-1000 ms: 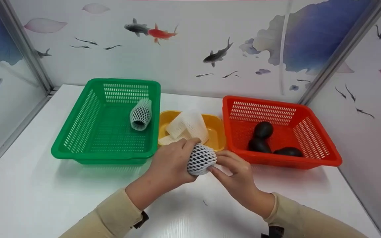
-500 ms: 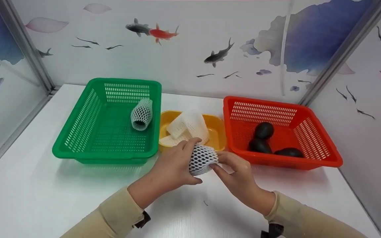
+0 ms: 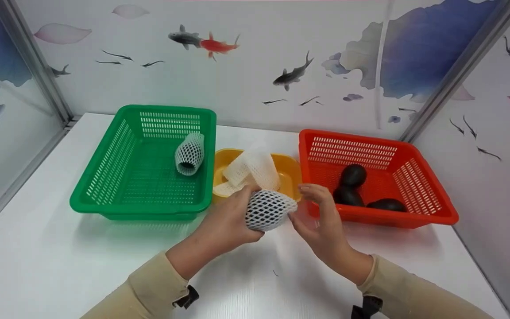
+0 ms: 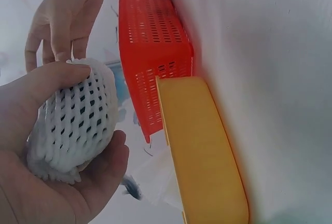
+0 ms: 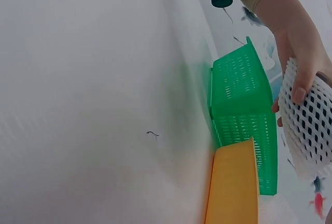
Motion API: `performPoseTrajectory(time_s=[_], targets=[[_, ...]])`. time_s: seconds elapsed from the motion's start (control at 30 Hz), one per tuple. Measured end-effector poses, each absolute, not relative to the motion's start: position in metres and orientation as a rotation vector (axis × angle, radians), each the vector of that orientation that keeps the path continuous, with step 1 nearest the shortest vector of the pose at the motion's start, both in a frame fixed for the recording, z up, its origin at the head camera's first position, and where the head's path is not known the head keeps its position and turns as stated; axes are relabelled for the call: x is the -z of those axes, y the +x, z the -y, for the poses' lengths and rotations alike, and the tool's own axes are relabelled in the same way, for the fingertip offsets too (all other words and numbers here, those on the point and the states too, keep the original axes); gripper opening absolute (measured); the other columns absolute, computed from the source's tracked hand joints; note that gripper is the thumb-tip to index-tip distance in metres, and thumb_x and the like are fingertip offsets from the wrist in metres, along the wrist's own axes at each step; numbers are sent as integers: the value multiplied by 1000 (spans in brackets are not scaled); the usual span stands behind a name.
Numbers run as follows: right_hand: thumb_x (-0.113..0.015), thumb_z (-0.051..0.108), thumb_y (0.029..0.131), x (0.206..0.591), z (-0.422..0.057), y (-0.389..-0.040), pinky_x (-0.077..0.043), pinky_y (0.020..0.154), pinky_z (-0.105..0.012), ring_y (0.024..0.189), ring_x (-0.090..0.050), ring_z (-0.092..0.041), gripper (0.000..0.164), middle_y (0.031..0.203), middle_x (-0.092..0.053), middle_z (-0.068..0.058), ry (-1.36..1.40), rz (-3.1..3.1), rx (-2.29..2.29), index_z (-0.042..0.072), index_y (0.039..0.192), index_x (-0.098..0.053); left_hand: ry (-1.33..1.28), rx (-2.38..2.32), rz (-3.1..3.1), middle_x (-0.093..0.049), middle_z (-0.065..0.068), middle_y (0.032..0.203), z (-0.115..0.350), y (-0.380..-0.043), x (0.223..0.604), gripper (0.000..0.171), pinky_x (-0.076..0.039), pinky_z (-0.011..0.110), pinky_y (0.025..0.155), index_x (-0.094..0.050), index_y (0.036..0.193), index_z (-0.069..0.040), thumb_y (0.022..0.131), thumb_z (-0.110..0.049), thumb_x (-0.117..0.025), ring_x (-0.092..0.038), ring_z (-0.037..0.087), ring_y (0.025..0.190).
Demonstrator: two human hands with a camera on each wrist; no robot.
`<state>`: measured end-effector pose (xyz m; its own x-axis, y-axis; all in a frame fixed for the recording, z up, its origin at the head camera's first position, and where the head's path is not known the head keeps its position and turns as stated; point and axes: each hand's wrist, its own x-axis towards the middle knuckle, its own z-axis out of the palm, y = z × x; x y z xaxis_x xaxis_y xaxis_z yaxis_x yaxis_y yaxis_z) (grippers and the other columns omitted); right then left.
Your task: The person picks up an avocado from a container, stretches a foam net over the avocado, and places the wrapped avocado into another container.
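My left hand [image 3: 226,220] grips a white foam net sleeve [image 3: 269,210] with a dark, rounded fruit inside, likely an avocado. In the left wrist view the thumb lies over the mesh [image 4: 78,117] and the fingers curl underneath. My right hand [image 3: 326,226] is just right of the sleeve's narrowed end, fingers spread and thumb tip close to the net; whether it touches is hard to tell. Another netted dark fruit [image 3: 189,155] lies in the green basket [image 3: 142,208]. Several bare dark fruits, one of them an avocado-like fruit [image 3: 353,175], lie in the red basket [image 3: 383,217].
Between the baskets stands a yellow tray [image 3: 289,177] holding loose white foam nets [image 3: 255,166]. All stand on a white table [image 3: 104,257] before printed wall panels. A thin dark thread [image 3: 275,272] lies on the table near me.
My right hand has let go of the net's end and opened away to the right. The netted fruit, still in my left hand, has shifted slightly, its narrowed end now pointing right.
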<state>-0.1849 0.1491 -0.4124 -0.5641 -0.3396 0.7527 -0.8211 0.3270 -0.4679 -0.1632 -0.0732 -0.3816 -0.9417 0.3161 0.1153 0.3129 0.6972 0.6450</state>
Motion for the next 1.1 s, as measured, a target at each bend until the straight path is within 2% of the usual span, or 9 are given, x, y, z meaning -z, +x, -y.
performPoseTrajectory(time_s=[0.07, 0.17, 0.27, 0.43, 0.53, 0.7, 0.9, 1.0, 1.1], targets=[[-81, -4, 71, 412, -149, -186, -43, 101, -31, 118, -50, -30, 56, 128, -54, -16, 1111, 2019, -1046, 0, 122, -57, 528, -1142, -2882, -55, 2, 127, 72, -163, 381, 84, -48, 37, 95, -40, 142, -13, 72, -23, -87, -53, 19, 110], [-76, 13, 81, 413, -147, -186, -41, 103, -32, 119, -48, -33, 41, 130, -55, -16, 1252, 1973, -869, 5, 120, -63, 550, -1160, -2922, -54, 5, 124, 70, -161, 381, 80, -51, 35, 90, -45, 141, -12, 73, -25, -86, -54, 20, 107], [-76, 19, 84, 415, -145, -186, -41, 102, -31, 119, -48, -33, 41, 130, -54, -17, 1317, 1968, -803, 6, 121, -64, 532, -1213, -2922, -53, 6, 123, 69, -159, 380, 82, -52, 35, 87, -45, 142, -12, 73, -28, -86, -54, 21, 105], [-89, 2, 65, 416, -148, -186, -44, 99, -29, 121, -49, -30, 66, 133, -51, -16, 1294, 2031, -861, 6, 125, -62, 403, -1480, -2738, -56, 4, 127, 70, -158, 376, 86, -53, 35, 86, -41, 144, -20, 72, -28, -87, -56, 22, 107], [-90, 1, 64, 416, -149, -185, -44, 99, -29, 122, -50, -27, 73, 135, -52, -12, 1225, 2097, -925, 7, 130, -57, 360, -1628, -2622, -56, 6, 124, 71, -158, 374, 88, -55, 33, 81, -39, 145, -22, 72, -23, -88, -58, 23, 103], [-86, 1, 69, 417, -151, -184, -46, 97, -33, 120, -54, -22, 74, 134, -53, -6, 1081, 2226, -1148, 6, 133, -48, 293, -1790, -2476, -56, 5, 122, 73, -161, 372, 88, -55, 29, 77, -39, 147, -18, 73, -19, -87, -60, 22, 96], [-75, 2, 82, 415, -152, -181, -44, 99, -30, 119, -53, -21, 65, 134, -51, -5, 947, 2306, -1535, 6, 136, -39, 302, -1791, -2509, -52, 1, 129, 73, -161, 371, 69, -52, 31, 86, -56, 136, -12, 75, -18, -86, -54, 23, 108], [-68, 1, 89, 414, -151, -179, -44, 99, -31, 121, -52, -23, 59, 136, -49, -8, 950, 2310, -1630, 5, 137, -35, 309, -1815, -2490, -45, 4, 136, 72, -160, 373, 65, -51, 33, 90, -58, 134, -15, 75, -18, -85, -53, 23, 113], [-63, 0, 93, 412, -150, -178, -45, 99, -34, 122, -51, -25, 55, 138, -47, -12, 962, 2305, -1699, 4, 138, -32, 302, -1860, -2390, -41, 6, 142, 70, -160, 374, 74, -51, 36, 92, -50, 139, -21, 75, -18, -85, -53, 26, 117]])
